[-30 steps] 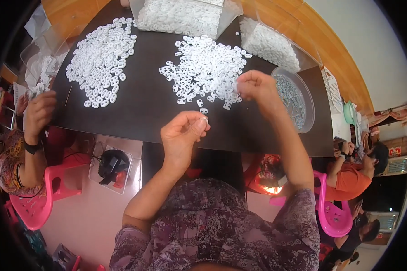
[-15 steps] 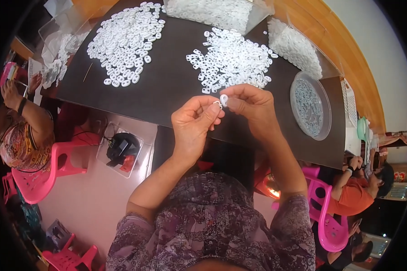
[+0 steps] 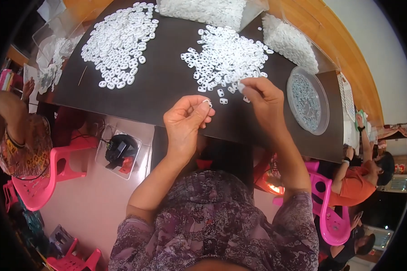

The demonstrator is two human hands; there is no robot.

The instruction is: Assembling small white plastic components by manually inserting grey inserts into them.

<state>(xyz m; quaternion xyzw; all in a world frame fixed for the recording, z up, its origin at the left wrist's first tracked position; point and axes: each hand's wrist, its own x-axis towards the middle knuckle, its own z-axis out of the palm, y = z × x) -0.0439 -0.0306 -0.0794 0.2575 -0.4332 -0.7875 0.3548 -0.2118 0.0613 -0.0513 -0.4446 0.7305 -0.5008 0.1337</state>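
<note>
Near the table's front edge, my left hand (image 3: 188, 118) is closed, pinching a small white plastic piece (image 3: 208, 103) between thumb and fingertips; most of that piece is covered. My right hand (image 3: 266, 100) is over the near side of the right-hand pile, its thumb and index finger together on a white oval plastic piece (image 3: 241, 86), slightly blurred. Just beyond the hands lies the pile of small white two-holed pieces (image 3: 230, 56), a few of them loose at its near edge. A second pile (image 3: 120, 43), of larger oval two-holed pieces, spreads over the far left.
A round clear dish (image 3: 324, 115) of small grey parts stands on the right of the dark table (image 3: 163, 86). Clear bins of white pieces (image 3: 289, 41) line the far side. A thin stick (image 3: 82, 75) lies at left. Other people sit on both sides near pink chairs (image 3: 54, 174).
My hands have moved apart. The right has gone right and away from me with the white oval piece; the left keeps its pinch. The view has shifted slightly.
</note>
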